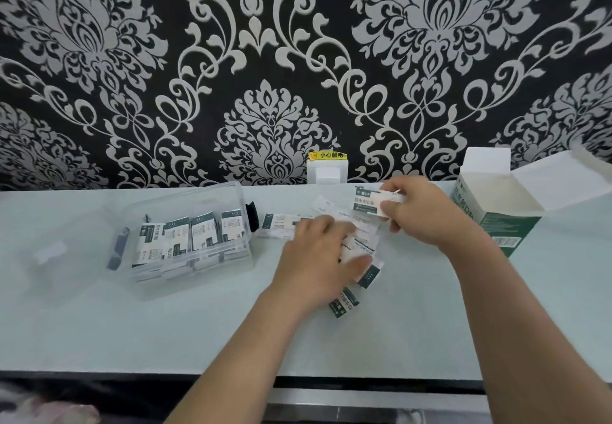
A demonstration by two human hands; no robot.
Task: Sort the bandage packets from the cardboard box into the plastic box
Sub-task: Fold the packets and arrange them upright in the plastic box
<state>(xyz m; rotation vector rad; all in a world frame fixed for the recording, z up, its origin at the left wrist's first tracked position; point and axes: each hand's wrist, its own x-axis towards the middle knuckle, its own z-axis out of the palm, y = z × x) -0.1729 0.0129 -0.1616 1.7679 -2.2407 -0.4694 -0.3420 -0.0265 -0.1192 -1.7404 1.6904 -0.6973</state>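
Near the back edge of the desk (132, 331), one bandage packet (371, 203) is being pinched by the curled fingers (392, 207) of the right hand (420, 215), while the loose packets (366, 274) at mid-desk are being pressed under the flat, straight-fingered left hand (318, 258). Gathering for transfer appears to be under way. Toward the left edge, the plastic box (198, 206) is being filled in upright rows; the cardboard box (510, 221) is standing open at the right edge. Next, the pinched packet is probably needing to be carried left and slotted upright.

We read 小心触电 on the yellow sticker (328, 155) above the socket (326, 174), 防水创口贴 on the raised packet (366, 204), and 防水创口 down the cardboard box (469, 205).
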